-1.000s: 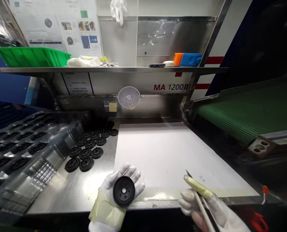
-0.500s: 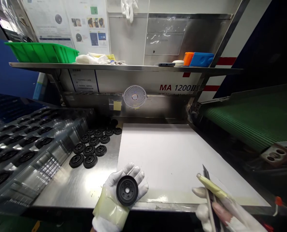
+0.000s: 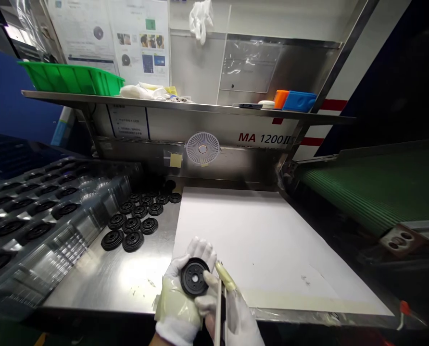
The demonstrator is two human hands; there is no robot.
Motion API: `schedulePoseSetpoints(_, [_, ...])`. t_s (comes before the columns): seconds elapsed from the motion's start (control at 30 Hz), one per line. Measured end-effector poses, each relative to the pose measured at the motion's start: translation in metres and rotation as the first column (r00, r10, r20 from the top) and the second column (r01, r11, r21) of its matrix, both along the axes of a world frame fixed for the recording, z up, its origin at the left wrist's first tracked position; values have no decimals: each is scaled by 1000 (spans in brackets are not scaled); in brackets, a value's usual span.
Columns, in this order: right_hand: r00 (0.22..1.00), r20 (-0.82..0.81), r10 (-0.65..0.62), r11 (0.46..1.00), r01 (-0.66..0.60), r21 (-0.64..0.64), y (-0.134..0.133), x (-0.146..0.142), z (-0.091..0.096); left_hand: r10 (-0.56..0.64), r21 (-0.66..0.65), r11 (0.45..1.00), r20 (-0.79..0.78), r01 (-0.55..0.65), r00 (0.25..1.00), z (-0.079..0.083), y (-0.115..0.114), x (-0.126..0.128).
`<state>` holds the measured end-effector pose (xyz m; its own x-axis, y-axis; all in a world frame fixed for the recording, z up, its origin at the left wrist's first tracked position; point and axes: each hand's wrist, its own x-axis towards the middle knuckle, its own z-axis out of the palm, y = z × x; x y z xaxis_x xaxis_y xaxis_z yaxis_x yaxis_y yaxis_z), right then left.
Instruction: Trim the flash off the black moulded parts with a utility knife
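Head view: black wheels (image 3: 132, 241) on stainless steel workbench (image 3: 92, 283) beside white paper (image 3: 246, 235)

Matte black discs (image 3: 132, 241) ringed with concentric ribs fill the lower left — one more disc (image 3: 195, 277) sits against a white cotton glove (image 3: 174, 329) — while a bright green crate (image 3: 70, 80) tops the upper left and green stripes run along the belt (image 3: 373, 192) at right.

**Bright Overhead Light, Bowed Edges**

Your view is bright and sharp at the centre. Light falls from above, hard glare streaks the steel worktop (image 3: 102, 274) and clear plastic tray (image 3: 88, 202), deep shadow fills the right, and the wide lens bows the steel shelf (image 3: 185, 106).
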<state>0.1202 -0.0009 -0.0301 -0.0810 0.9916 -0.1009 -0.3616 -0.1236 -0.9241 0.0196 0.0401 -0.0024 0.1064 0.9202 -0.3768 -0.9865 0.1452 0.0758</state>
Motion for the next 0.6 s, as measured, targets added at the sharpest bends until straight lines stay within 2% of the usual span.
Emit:
schedulePoseSetpoints(0.1, [985,-9,-174,981,174,85,11,-10,-2,-23,172,985,2,22,1000,-10,-3,-1])
schedulePoseSetpoints(0.17, [976,19,-215,969,211,130,19,-10,1,-13,180,983,-12,15,1000,-15,-3,-3])
schedulePoseSetpoints(0.2, [975,46,-218,968,210,141,23,-8,3,-1,144,990,-26,5,1000,-17,-3,-4])
schedulePoseSetpoints(0.3, [980,116,-165,975,144,166,30,-5,5,66,66,996,-154,-56,986,-20,-2,-6])
schedulePoseSetpoints(0.4, [991,122,-56,982,33,186,33,-5,4,99,81,993,-197,-84,975,-17,-5,-5])
schedulePoseSetpoints(0.53, [985,173,20,988,-46,147,37,-4,15,-10,-24,1000,-149,6,989,-9,-9,-4])
schedulePoseSetpoints(0.6, [974,225,5,993,-32,116,37,1,25,-92,-115,990,-134,76,987,-6,-10,-5])
